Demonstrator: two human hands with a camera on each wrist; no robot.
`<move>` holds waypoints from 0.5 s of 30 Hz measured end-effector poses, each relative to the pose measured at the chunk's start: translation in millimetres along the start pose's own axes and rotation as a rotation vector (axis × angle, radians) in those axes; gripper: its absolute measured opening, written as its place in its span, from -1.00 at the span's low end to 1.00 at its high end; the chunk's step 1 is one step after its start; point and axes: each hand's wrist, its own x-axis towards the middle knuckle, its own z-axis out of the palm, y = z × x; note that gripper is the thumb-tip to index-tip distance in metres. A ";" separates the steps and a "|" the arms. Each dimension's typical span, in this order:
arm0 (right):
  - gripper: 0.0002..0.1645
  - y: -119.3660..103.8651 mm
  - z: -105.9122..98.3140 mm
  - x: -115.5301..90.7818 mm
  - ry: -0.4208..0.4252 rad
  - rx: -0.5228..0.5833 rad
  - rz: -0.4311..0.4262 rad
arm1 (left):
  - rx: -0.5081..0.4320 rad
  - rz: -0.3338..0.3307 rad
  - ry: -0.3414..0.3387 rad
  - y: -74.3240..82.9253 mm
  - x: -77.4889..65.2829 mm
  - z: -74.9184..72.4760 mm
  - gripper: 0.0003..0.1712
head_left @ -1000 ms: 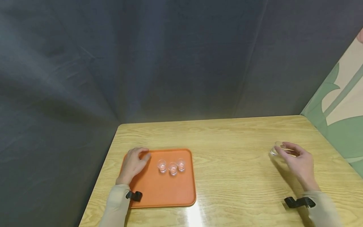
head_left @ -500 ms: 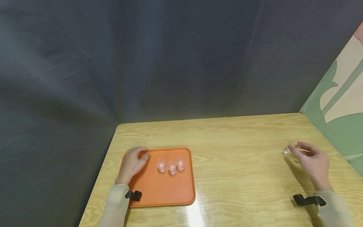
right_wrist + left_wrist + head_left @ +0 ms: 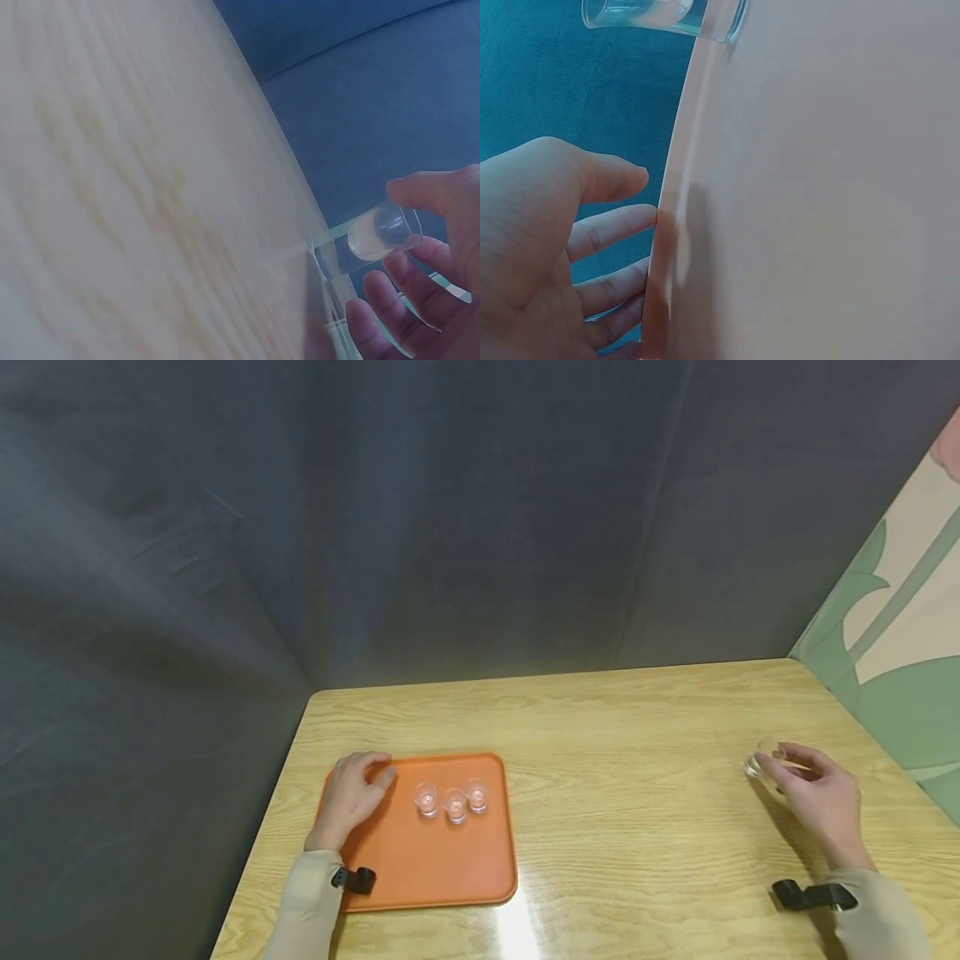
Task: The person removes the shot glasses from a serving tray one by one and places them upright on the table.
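Between the thumb and fingers of my right hand [image 3: 817, 802] is a small clear shot glass [image 3: 753, 766], low over the right part of the wooden table. The right wrist view shows the pinch near the rim of this shot glass [image 3: 379, 234], its base close to the tabletop; whether it touches cannot be made out. My left hand [image 3: 352, 800] lies loosely at the left side of an orange tray [image 3: 435, 877]. In the left wrist view its fingertips [image 3: 649, 216] are at the tray's edge. Three clear shot glasses [image 3: 455, 806] stand together on the tray.
The wooden table [image 3: 615, 827] extends between tray and right hand. A dark curtain [image 3: 480, 527] hangs behind it and along the left. At the right is a panel [image 3: 915, 610] with a leaf pattern.
My right hand has carried the shot glass to the right, then slightly back left and nearer the table's front. The left hand and the glasses on the tray stay put.
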 end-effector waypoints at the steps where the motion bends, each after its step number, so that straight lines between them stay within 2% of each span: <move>1: -0.72 0.0 0.1 0.1 -0.002 0.002 0.002 | 0.000 -0.001 0.000 -0.1 0.1 0.0 -0.56; 5: -0.67 -0.5 0.5 0.0 -0.007 -0.010 0.000 | 0.001 -0.001 -0.002 -0.5 0.1 0.1 -0.56; 11: -0.40 -2.7 -0.3 0.4 -0.020 -0.070 -0.013 | 0.002 -0.003 0.000 0.1 -0.4 -0.2 -0.56; 15: -0.44 -7.4 -2.2 0.8 -0.012 -0.085 -0.027 | 0.000 -0.007 -0.003 0.7 -0.2 -0.2 -0.56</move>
